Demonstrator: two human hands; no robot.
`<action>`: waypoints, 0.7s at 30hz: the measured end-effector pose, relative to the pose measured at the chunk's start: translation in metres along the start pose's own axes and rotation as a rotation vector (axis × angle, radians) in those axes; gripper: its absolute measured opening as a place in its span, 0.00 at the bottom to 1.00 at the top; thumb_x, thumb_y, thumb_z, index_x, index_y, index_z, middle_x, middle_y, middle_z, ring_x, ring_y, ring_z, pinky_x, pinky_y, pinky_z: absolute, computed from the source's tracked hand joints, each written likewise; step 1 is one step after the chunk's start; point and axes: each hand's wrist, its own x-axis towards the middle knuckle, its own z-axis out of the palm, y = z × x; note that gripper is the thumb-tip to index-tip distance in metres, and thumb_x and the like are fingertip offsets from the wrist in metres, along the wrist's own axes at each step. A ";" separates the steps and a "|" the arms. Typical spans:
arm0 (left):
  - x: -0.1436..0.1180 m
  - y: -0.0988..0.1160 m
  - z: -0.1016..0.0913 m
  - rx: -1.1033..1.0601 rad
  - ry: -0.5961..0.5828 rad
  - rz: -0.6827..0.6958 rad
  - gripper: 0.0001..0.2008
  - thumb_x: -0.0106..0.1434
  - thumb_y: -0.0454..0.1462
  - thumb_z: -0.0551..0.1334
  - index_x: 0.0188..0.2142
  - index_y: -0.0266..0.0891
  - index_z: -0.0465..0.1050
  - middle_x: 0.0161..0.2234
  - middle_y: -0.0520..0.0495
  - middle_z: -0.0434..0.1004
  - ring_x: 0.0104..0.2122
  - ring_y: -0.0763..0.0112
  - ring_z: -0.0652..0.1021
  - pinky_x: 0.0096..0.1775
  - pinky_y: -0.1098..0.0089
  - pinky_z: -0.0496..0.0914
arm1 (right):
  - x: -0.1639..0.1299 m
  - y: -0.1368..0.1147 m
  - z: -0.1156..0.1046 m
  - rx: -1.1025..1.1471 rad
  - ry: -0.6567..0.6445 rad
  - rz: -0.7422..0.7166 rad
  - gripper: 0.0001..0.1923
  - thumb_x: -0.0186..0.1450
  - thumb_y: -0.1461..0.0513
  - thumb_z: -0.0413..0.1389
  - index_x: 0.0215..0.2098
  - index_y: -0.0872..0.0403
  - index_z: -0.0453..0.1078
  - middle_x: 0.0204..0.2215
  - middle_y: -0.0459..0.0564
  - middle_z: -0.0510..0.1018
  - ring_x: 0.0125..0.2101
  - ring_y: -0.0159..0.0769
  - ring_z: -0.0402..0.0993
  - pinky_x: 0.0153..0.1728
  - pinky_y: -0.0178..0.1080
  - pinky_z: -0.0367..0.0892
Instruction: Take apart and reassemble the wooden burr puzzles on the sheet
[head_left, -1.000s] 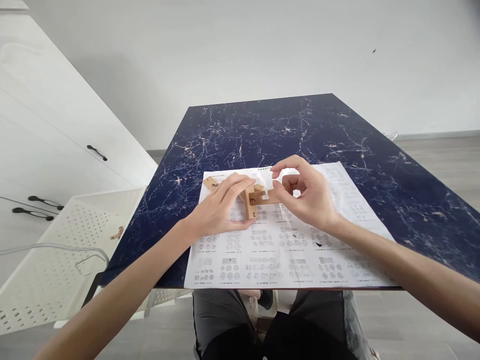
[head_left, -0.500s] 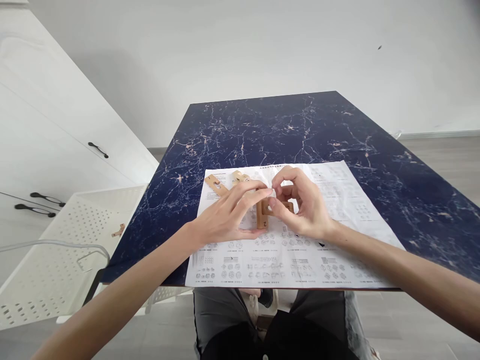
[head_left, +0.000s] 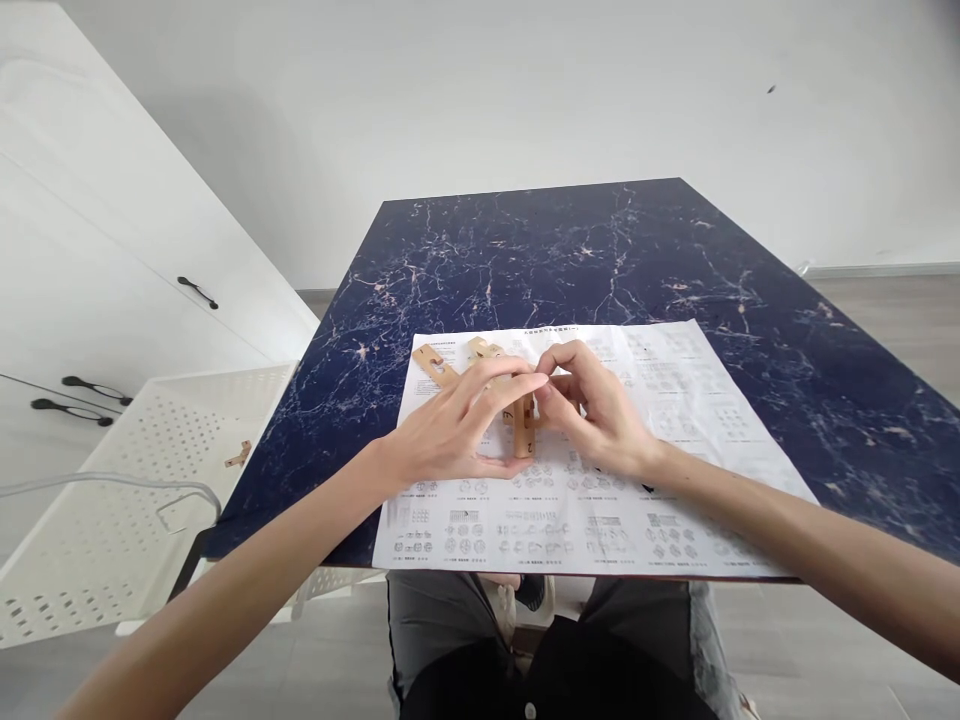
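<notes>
On the diagram sheet (head_left: 600, 500), near its far edge: one upright wooden puzzle piece (head_left: 523, 435), numbered, pinched between both hands. Left hand (head_left: 457, 430), fingers clasped on that piece from the left. Right hand (head_left: 592, 415), fingers closed on it from the right, fingertips of both hands touching. Two loose wooden strips (head_left: 435, 365), flat at the sheet's far left corner. Sheet lies on dark marbled counter (head_left: 600, 250). White perforated basket (head_left: 112, 500), left of the sheet.

The worktop (head_left: 600, 250) is deep navy, veined with pale pink-white marbling. On it lies a white sheet (head_left: 675, 400) printed with small black diagrams. The notched wooden pieces (head_left: 439, 365) are light tan — at 9 o'clock, a white perforated basket (head_left: 112, 480).
</notes>
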 end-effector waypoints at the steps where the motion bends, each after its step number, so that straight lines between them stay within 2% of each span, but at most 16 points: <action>1: 0.000 0.000 0.000 -0.005 0.000 -0.007 0.47 0.68 0.44 0.72 0.75 0.51 0.43 0.64 0.32 0.65 0.64 0.43 0.74 0.59 0.40 0.76 | 0.001 0.000 0.000 0.009 -0.002 0.015 0.07 0.78 0.54 0.53 0.44 0.46 0.60 0.27 0.41 0.67 0.23 0.33 0.66 0.22 0.38 0.63; 7: 0.001 -0.001 -0.002 -0.040 -0.032 -0.054 0.49 0.66 0.44 0.73 0.75 0.51 0.44 0.63 0.32 0.66 0.64 0.44 0.73 0.59 0.39 0.75 | 0.004 0.002 0.001 0.050 -0.040 0.108 0.11 0.80 0.49 0.49 0.44 0.46 0.59 0.31 0.44 0.69 0.28 0.35 0.70 0.27 0.40 0.72; 10: 0.002 -0.004 -0.002 -0.064 -0.028 -0.086 0.50 0.63 0.46 0.75 0.75 0.50 0.47 0.63 0.32 0.67 0.64 0.42 0.72 0.60 0.37 0.74 | 0.005 0.004 0.003 0.042 -0.067 0.122 0.10 0.80 0.51 0.48 0.45 0.47 0.60 0.34 0.44 0.69 0.29 0.34 0.69 0.30 0.41 0.74; 14: 0.003 -0.009 0.000 -0.106 -0.022 -0.163 0.50 0.61 0.49 0.76 0.73 0.50 0.50 0.64 0.32 0.67 0.65 0.40 0.71 0.60 0.38 0.73 | 0.008 0.010 0.003 0.079 -0.061 0.113 0.06 0.80 0.55 0.49 0.49 0.47 0.61 0.42 0.47 0.69 0.38 0.36 0.73 0.38 0.42 0.77; 18: 0.002 -0.011 -0.002 -0.103 -0.049 -0.267 0.52 0.58 0.55 0.76 0.73 0.47 0.52 0.65 0.32 0.70 0.62 0.39 0.75 0.61 0.39 0.72 | 0.010 0.013 0.002 0.153 -0.040 0.146 0.05 0.79 0.55 0.52 0.48 0.46 0.62 0.42 0.46 0.68 0.36 0.34 0.72 0.32 0.38 0.74; 21: 0.002 -0.009 -0.004 -0.138 -0.024 -0.323 0.52 0.58 0.57 0.75 0.73 0.47 0.55 0.65 0.34 0.73 0.63 0.39 0.76 0.63 0.39 0.70 | 0.009 0.011 0.001 0.210 -0.025 0.146 0.06 0.78 0.55 0.54 0.49 0.46 0.63 0.44 0.47 0.68 0.38 0.35 0.71 0.32 0.37 0.72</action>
